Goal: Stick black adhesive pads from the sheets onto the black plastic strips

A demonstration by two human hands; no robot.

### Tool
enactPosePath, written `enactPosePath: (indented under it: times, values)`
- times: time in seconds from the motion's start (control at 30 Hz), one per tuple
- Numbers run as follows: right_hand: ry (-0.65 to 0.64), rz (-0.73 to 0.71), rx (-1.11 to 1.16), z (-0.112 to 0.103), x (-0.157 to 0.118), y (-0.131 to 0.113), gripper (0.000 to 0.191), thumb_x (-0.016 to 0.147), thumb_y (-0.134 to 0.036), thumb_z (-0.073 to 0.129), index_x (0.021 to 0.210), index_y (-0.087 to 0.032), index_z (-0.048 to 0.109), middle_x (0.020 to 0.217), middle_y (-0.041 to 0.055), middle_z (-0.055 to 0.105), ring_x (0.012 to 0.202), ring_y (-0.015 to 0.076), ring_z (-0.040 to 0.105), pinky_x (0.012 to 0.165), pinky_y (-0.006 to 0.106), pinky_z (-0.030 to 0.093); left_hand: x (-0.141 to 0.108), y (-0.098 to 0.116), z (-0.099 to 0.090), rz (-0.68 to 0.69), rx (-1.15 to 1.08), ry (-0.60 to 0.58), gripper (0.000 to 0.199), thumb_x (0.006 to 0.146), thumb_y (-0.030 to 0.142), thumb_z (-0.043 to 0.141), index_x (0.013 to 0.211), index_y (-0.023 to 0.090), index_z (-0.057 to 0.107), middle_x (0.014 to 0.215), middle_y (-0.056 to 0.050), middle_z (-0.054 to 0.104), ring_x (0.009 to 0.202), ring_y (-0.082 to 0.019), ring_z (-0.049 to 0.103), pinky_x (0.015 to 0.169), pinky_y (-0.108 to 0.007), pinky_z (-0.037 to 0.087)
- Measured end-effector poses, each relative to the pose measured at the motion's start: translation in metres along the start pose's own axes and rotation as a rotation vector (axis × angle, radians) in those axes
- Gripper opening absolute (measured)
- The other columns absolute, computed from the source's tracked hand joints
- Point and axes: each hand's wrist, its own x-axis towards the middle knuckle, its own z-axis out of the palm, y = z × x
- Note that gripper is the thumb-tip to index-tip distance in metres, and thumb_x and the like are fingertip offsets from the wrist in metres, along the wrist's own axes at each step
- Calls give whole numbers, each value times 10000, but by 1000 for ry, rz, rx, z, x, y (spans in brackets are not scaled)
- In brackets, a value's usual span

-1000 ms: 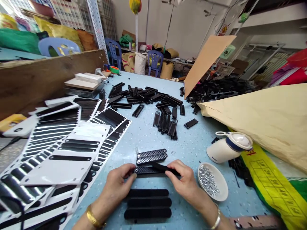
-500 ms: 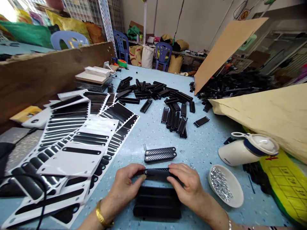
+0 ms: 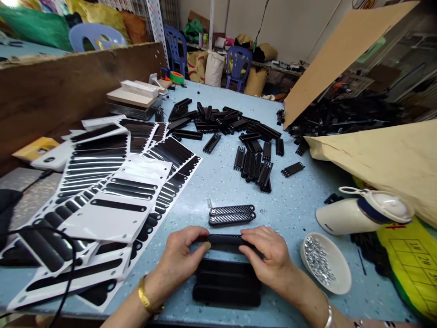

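Between my left hand and my right hand is a slim black bar-shaped piece, gripped at its two ends by thumbs and fingers. It lies level just above the table. Right behind it rest black bars with a crosshatched face, with small round fasteners at their ends. Nearer to me, below my hands, smooth black bars lie side by side, partly covered by my right hand. A white bowl of small silver metal pieces stands right of my right hand.
White sheets with black strip stickers overlap on the left, a dark cable across them. Loose black parts are heaped towards the back. At right are a cream bottle, a yellow bag and a leaning cardboard sheet.
Both hands keep hold of the black bar, which has rolled slightly so its end fastener no longer shows clearly. The whole view has shifted a little.
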Motion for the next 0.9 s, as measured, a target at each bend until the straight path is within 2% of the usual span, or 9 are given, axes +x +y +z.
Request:
enactPosePath:
  times: [0.67, 0.9]
  values:
    - [-106, 3, -58, 4, 5, 5, 125, 886, -187, 596, 890, -179, 721, 878, 83, 739, 766, 240, 662, 686, 399, 497, 0, -4, 2, 14, 10, 14, 164, 805, 254, 575, 883, 222, 714, 813, -3, 760, 744, -180, 711, 704, -305, 568]
    - [-102, 24, -41, 5, 6, 4, 114, 875, -204, 610, 885, -197, 723, 822, 76, 726, 726, 224, 654, 675, 377, 483, -2, -4, 2, 8, 1, 78, 211, 803, 264, 592, 957, 231, 733, 907, -14, 783, 815, -193, 731, 780, -320, 589]
